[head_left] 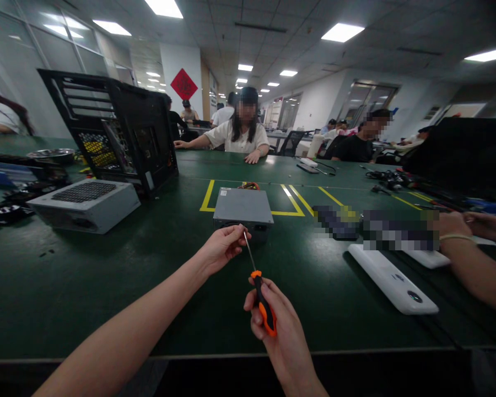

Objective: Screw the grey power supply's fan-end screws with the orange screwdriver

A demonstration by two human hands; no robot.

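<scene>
My right hand (276, 320) is wrapped round the orange and black handle of a screwdriver (264, 309), whose thin metal shaft points up and away from me. At its tip, the fingers of my left hand (223, 248) are pinched together; whatever small thing may be between them is too small to make out. Just beyond both hands a grey computer power supply (243, 205) lies on the green table (182, 309), with coloured cables showing behind it. My left hand covers part of its near face.
To the left stand a second power supply (85, 204) and a black computer case (144, 132). Yellow tape (208, 194) marks the table. On the right lie a white device (392, 278) and blurred-out phones, near another person's hands (454, 229). Someone sits opposite, one hand (254, 156) on the table.
</scene>
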